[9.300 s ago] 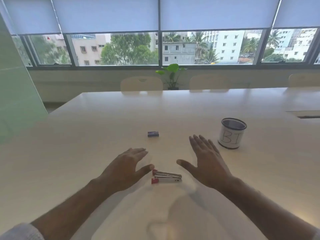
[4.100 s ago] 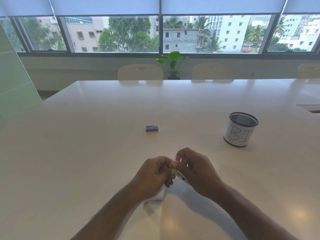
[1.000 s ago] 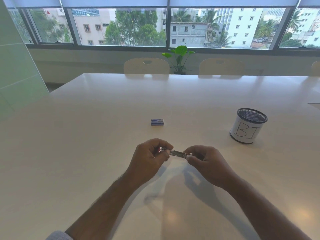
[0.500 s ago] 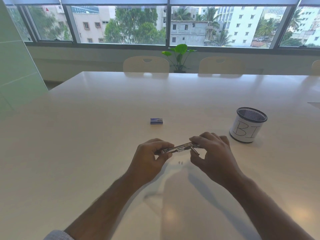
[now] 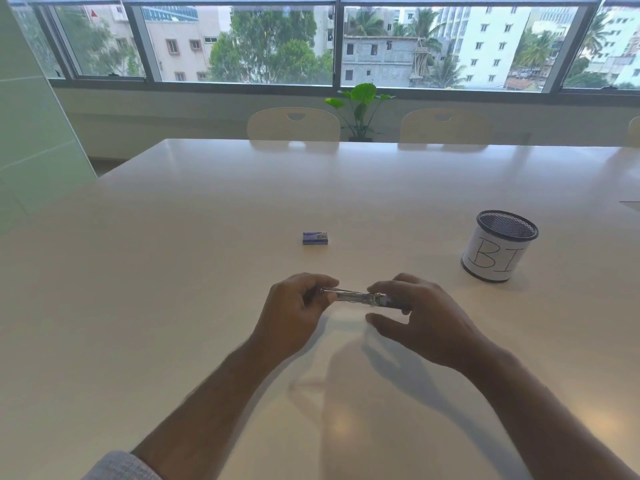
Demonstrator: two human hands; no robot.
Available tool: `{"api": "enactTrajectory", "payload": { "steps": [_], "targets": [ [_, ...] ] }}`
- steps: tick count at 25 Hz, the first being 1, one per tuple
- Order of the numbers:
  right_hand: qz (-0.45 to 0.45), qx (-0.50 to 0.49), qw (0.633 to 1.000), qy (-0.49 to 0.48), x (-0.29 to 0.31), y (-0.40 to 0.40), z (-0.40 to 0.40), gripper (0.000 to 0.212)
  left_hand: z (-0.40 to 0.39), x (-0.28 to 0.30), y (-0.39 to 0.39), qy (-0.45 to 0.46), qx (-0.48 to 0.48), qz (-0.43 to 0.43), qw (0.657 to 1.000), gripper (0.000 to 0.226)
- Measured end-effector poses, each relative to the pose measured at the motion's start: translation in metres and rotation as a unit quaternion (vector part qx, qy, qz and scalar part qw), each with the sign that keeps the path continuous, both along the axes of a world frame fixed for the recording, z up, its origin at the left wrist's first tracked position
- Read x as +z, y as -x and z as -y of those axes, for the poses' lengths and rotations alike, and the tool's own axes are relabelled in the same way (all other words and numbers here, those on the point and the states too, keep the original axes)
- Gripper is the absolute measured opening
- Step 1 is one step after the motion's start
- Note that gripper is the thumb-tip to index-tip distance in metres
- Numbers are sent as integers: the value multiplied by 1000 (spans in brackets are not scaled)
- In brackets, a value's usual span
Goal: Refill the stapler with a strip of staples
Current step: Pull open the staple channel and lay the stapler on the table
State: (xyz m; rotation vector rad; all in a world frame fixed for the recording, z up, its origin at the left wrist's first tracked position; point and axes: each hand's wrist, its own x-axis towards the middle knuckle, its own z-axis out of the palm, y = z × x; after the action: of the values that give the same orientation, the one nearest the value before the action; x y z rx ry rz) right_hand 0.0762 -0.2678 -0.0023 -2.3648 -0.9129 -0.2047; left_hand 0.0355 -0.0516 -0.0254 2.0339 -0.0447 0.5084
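Note:
A small metal stapler [image 5: 353, 295] is held level above the white table [image 5: 173, 271], between both hands. My left hand [image 5: 294, 313] grips its left end with curled fingers. My right hand [image 5: 422, 317] holds its right end with the fingertips, thumb spread below. The stapler's ends are hidden inside the hands, and I cannot tell whether its tray is out. A small blue box of staples [image 5: 315, 238] lies on the table beyond the hands, untouched.
A black mesh cup [image 5: 498, 245] with a white label stands to the right, past my right hand. Two chairs [image 5: 294, 124] and a potted plant [image 5: 360, 109] are at the table's far edge, under the windows.
The stapler was picked up from the table and is held in both hands. In the last half second it levelled out and my right hand shifted over its right end.

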Motion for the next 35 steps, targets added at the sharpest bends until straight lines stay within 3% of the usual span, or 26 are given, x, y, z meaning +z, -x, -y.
{"api": "enactTrajectory", "payload": {
  "steps": [6,14,17,20,27,35],
  "targets": [
    [-101,18,995,-4,1,-8,18,17,-9,-2,-1,-104,-91,-68,988,12],
    [-122,67,988,74,0,-6,17,20,-19,0,0,-168,-166,-105,966,18],
    [-136,69,986,63,-1,-11,22,24,-22,-2,-1,-165,-157,-100,968,21],
    [-167,36,985,-19,-1,-17,29,22,-27,-3,-6,-140,-139,-86,977,31],
    [-132,-28,985,-104,-8,-29,23,4,-40,-3,-60,-167,10,-11,986,35],
    [-123,-39,983,-133,-7,-46,11,13,-67,-4,-147,-286,82,-159,941,67]
  ]
}}
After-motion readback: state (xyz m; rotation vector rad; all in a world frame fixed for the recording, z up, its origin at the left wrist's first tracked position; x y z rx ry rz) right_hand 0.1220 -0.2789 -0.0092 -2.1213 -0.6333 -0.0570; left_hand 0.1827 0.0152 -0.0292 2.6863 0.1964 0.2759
